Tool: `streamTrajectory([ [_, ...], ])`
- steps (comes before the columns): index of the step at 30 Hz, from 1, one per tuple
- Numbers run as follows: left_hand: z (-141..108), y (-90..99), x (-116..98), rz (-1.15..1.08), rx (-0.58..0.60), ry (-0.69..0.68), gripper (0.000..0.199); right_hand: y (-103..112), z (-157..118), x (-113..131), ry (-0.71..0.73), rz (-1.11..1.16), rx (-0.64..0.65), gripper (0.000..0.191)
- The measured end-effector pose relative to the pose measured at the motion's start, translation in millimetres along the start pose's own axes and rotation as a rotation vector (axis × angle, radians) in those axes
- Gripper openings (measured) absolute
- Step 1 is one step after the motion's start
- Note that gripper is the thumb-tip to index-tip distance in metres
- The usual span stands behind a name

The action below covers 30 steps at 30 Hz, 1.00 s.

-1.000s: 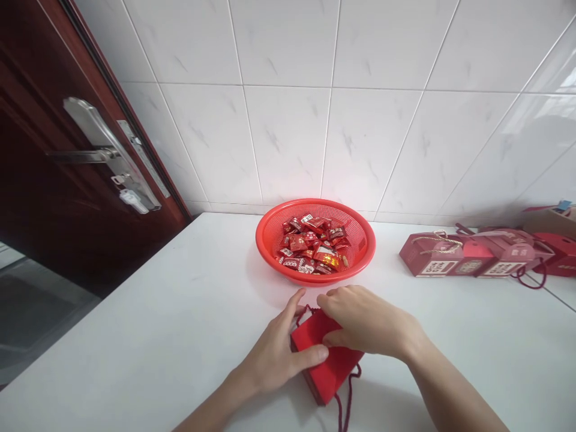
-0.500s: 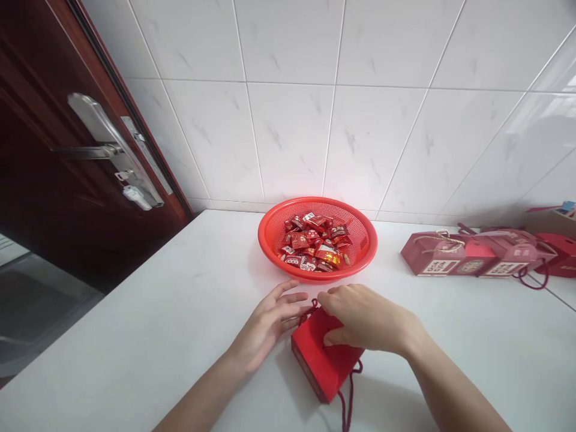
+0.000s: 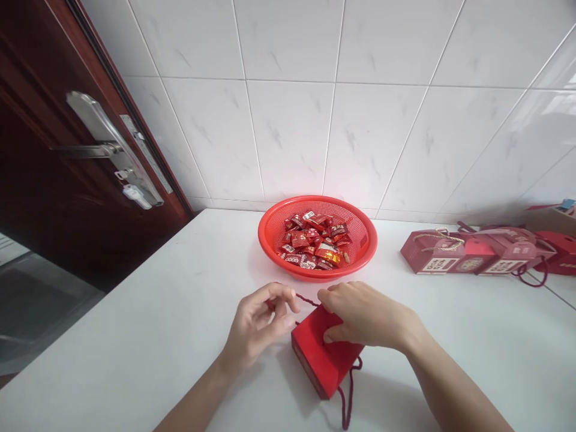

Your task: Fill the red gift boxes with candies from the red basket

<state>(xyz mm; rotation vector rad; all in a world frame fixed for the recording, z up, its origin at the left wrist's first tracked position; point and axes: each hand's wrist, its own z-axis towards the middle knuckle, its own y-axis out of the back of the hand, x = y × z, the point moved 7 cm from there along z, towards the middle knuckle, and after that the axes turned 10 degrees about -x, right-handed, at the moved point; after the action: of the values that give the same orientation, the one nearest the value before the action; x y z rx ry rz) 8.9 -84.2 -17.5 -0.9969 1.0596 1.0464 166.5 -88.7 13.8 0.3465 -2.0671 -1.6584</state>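
A small red gift box point(image 3: 320, 351) lies on the white table in front of me. My right hand point(image 3: 360, 315) grips its far right part from above, the thumb pressed on the top face. Dark red cord point(image 3: 308, 299) comes out at the far edge of the box. My left hand point(image 3: 265, 318) has its curled fingers on this cord and holds it out to the left; the exact finger contact is partly hidden. A second dark red cord loop point(image 3: 346, 401) hangs from the near right side and lies on the table.
Behind the box stands a red plastic basket point(image 3: 266, 246) with several red-wrapped candies point(image 3: 315, 243). Finished-looking dark red boxes with cord handles point(image 3: 472, 255) and a red box point(image 3: 560, 255) stand at the right. A tiled wall point(image 3: 288, 138) closes the back; a door point(image 3: 40, 150) is at left.
My left hand has curled its spread fingers onto the far cord and drawn it leftward. My right hand and the box have stayed in place.
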Motion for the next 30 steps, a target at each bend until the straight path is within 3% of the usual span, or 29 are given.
streamTrajectory([
  [2,-6,1.0,-12,0.096,-0.041,-0.174,0.008,1,0,1,-0.004,0.019,0.003,0.023],
  [5,-9,0.0,-14,0.223,-0.068,-0.228,0.007,1,1,2,-0.013,0.034,0.015,0.023],
  [10,4,9.2,8,0.525,-0.144,-0.031,0.025,1,1,2,-0.001,0.021,0.013,0.023],
  [14,8,7.6,27,0.752,-0.026,0.116,0.044,-1,1,2,0.022,0.008,0.006,0.023],
  [17,6,2.8,35,0.862,0.085,0.167,0.046,-1,1,2,0.030,-0.004,-0.001,0.023],
  [22,3,-4.6,40,0.777,0.193,0.182,0.031,-1,1,2,0.023,-0.011,-0.002,0.023],
  [27,9,0.7,30,0.505,0.067,0.113,0.031,3,0,3,0.038,0.029,-0.026,0.022],
  [30,11,3.0,25,0.319,0.004,0.147,0.030,8,-1,4,0.053,0.054,-0.053,0.022],
])
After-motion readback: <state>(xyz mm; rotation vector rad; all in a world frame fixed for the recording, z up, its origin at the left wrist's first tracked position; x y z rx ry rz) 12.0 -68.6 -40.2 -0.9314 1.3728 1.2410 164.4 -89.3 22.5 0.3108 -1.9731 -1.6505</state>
